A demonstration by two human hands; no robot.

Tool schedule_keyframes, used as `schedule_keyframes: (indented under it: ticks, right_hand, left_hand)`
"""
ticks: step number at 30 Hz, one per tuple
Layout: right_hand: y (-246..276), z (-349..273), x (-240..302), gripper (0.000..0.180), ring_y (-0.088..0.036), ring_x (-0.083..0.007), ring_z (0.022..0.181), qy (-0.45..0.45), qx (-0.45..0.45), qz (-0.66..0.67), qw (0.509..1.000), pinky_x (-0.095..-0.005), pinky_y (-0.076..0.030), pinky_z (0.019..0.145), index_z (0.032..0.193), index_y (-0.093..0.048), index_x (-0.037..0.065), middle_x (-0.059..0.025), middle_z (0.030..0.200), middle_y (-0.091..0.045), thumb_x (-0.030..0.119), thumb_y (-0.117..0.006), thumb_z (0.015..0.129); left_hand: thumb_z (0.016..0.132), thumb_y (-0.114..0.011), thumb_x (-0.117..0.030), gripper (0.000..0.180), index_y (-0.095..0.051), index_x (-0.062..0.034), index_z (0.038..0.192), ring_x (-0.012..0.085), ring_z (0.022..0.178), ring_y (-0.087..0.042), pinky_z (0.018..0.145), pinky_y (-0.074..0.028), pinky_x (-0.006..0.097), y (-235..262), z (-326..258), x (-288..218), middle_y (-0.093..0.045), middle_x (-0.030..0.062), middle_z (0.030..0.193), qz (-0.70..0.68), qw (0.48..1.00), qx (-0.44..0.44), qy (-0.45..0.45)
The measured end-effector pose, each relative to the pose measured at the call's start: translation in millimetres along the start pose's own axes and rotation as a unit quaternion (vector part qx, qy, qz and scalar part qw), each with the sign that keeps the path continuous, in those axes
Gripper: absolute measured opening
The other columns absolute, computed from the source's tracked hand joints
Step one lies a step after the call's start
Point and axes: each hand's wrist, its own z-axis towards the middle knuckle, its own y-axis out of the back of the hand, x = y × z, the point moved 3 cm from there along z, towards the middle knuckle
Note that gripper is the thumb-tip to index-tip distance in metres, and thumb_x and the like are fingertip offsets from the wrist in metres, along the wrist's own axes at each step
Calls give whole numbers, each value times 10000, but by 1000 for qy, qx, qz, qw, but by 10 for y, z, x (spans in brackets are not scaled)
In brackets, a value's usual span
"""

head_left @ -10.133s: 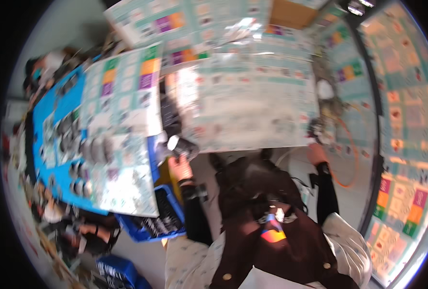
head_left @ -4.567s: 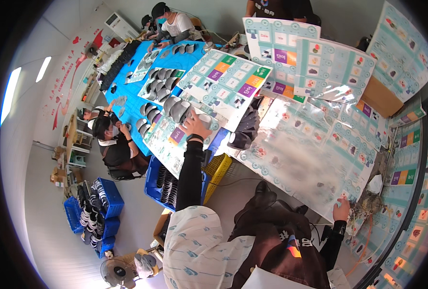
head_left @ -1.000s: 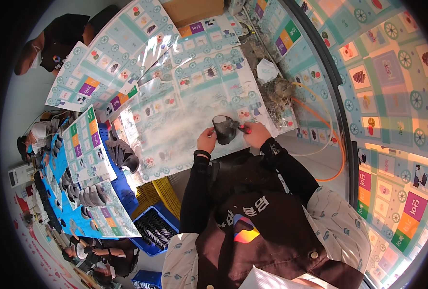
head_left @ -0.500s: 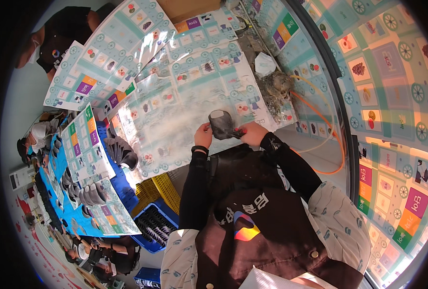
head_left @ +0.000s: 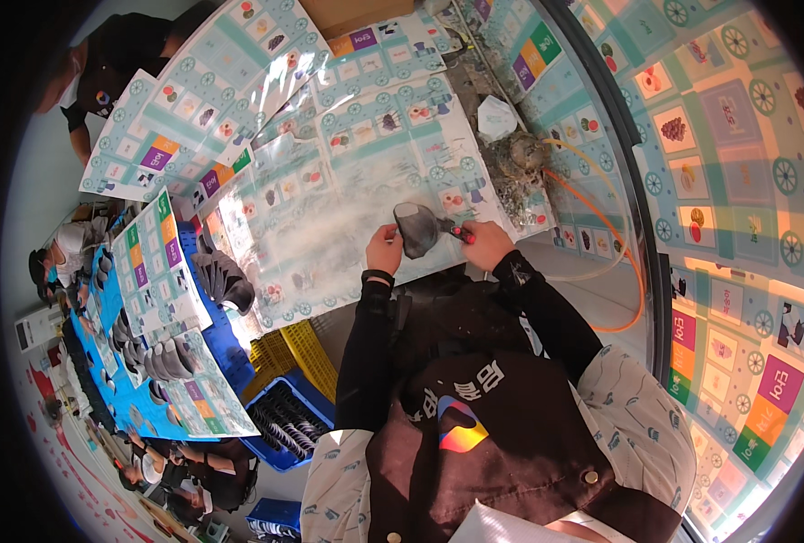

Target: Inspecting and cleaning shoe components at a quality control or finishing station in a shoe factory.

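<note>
Pieces (head_left: 224, 281), dark and curved, sit in a row by the left side of your table (head_left: 343, 276). Your left hand (head_left: 384, 250) pinches a grey curved piece (head_left: 416, 232) over the table's near edge. Next to it, a red-and-black tool (head_left: 464, 234) is tight in your right hand (head_left: 490, 246).

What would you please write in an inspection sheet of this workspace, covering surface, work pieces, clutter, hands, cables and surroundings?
Surface: printed sheet with pale, dust-like smudges.
Work pieces: grey curved piece and red-handled tool, both at the sheet's near edge.
Clutter: dark stacked pieces at left; crumpled white item at right.
Hands: left hand grips the piece's left side; right hand holds the tool; tool contact unclear.
Cables: orange cable or hose curves at right.
Surroundings: yellow crate, blue crate; another person upper left.
</note>
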Motion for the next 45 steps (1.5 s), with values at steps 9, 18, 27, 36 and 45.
schedule_keyframes:
  ticks: [9,18,27,36,45]
  right_hand:
    - [-179,20,81,349,-661,-447,922,-40,118,167,978,-504,-517,824,1080,-703,31,-259,927,-696,183,-629,775]
    - [-442,502,1,270,-665,-431,863,-33,108,202,973,-499,-506,758,983,-689,22,-231,854,-691,187,-608,785]
    - [-429,619,-46,458,-593,-171,563,16,160,194,968,-333,-472,558,1269,-669,4,-71,651,-629,110,-628,825]
    - [-208,522,52,219,-641,-244,556,46,260,69,962,-382,-494,563,921,-681,-18,-142,664,-663,143,-613,789]
    - [-148,654,125,342,-657,-445,964,68,144,96,982,-496,-520,866,1023,-725,17,-274,972,-694,181,-622,741]
  left_hand:
    - [925,-644,-165,328,-680,-39,1226,214,818,-738,729,-562,338,139,87,284,-753,124,944,17,999,-21,20]
    - [896,-657,-169,349,-691,-19,1210,194,810,-722,749,-549,333,543,-22,334,-754,120,940,-4,995,-73,74]
    - [877,-671,-176,340,-700,2,1165,199,813,-692,752,-540,330,800,-115,392,-731,117,904,-5,981,-181,69]
    - [921,-700,-295,412,-635,-3,1204,255,849,-680,783,-533,389,699,-114,133,-713,137,942,-17,958,-269,102]
    - [930,-699,-322,457,-609,10,1231,297,935,-686,831,-532,413,523,-109,-16,-717,174,1021,0,950,-291,115]
